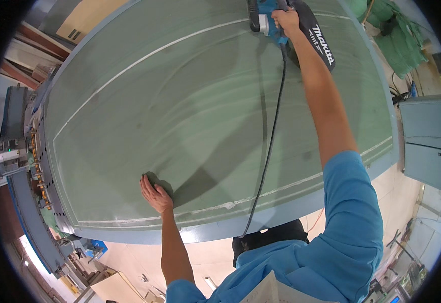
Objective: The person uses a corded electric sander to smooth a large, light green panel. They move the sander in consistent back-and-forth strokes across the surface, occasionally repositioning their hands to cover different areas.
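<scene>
My right hand [287,21] is wrapped round the handle of a blue-and-black belt sander [267,14] at the far edge of the view. A long black dust bag [314,35] hangs off the sander's right side. The sander rests on a large green table surface [205,116] marked with whitish lines near its borders. Lower and to the left, my left hand [156,195] lies flat on the same surface, fingers stretched out, holding nothing. The underside of the sander is hidden.
A black power cord [266,169] runs from the sander across the table and over its near light-blue edge [200,233]. Along the left end stands a metal machine [9,151]. A blue-grey cabinet [427,144] and green netting-like material [401,45] are at right.
</scene>
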A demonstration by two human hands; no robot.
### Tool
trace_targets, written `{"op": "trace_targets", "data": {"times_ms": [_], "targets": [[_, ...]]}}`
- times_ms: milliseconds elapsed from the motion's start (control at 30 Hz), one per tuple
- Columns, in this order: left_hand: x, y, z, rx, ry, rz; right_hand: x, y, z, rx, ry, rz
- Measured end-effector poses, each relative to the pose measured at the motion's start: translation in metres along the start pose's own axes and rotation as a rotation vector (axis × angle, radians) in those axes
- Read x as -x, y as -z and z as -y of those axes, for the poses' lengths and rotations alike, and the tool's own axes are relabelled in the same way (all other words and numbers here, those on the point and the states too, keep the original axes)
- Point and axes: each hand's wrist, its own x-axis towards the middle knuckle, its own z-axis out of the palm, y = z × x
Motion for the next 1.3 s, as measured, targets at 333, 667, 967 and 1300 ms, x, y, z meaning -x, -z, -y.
{"op": "trace_targets", "data": {"times_ms": [333, 667, 967, 1300], "targets": [[-0.001, 0.0, -0.001, -0.038, 0.0, 0.013, -0.024, 0.125, -0.009, 0.096, 0.028, -0.212], [0.001, -0.003, 0.002, -0.131, -0.026, 0.003, 0.068, 0.173, 0.01, 0.008, -0.076, -0.206], [0.001, -0.003, 0.0, -0.153, -0.026, -0.008, 0.145, 0.09, 0.01, -0.085, -0.138, -0.071], [0.002, 0.0, -0.002, -0.094, 0.025, 0.013, 0.204, -0.121, 0.009, -0.109, -0.074, 0.111]]}}
